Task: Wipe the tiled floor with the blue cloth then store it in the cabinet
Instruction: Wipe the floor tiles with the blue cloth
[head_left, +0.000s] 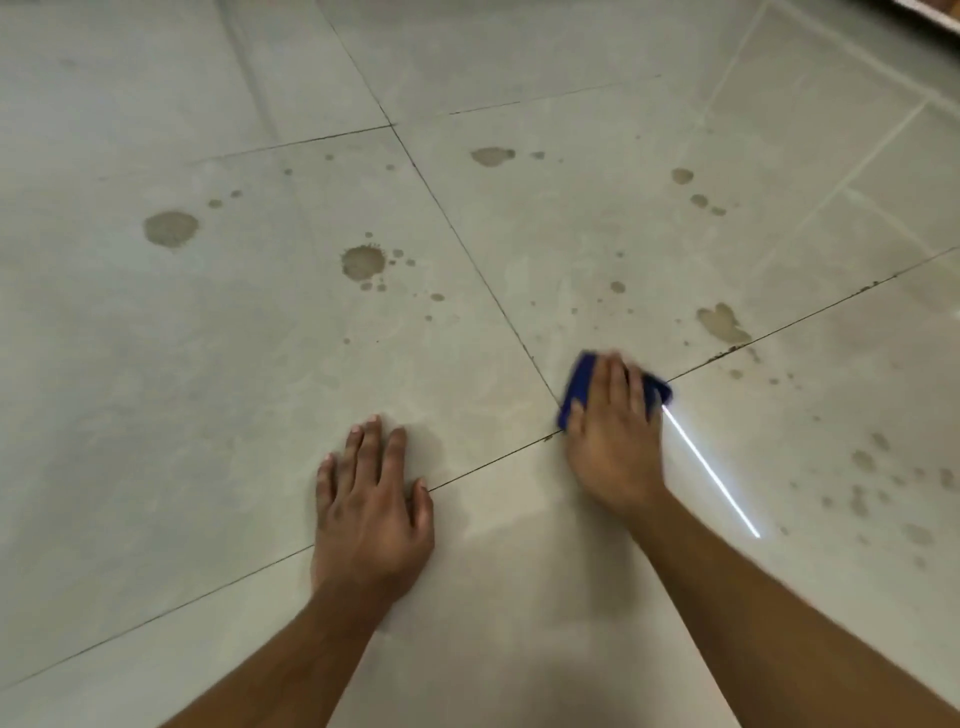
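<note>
Two hands low on the tiled floor (208, 389). Right hand (613, 447) flat over the blue cloth (582, 384), fingers straight, pressing rather than clenching, at the crossing of the grout lines (467, 249). Left hand (371, 514) spread and released, braced on bare tile, holding nothing. Cloth likely soft, light, limp; probably best bunched from its middle for lifting. Brown splashes (363, 262) scattered ahead and to both sides, well apart from the cloth. Bright streak of reflected light (711, 473) just beside the right wrist. No cabinet clearly in view.

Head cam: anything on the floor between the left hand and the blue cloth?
Nothing loose: between the left hand and the blue cloth there is only bare tile, crossed by a dark grout line.
</note>
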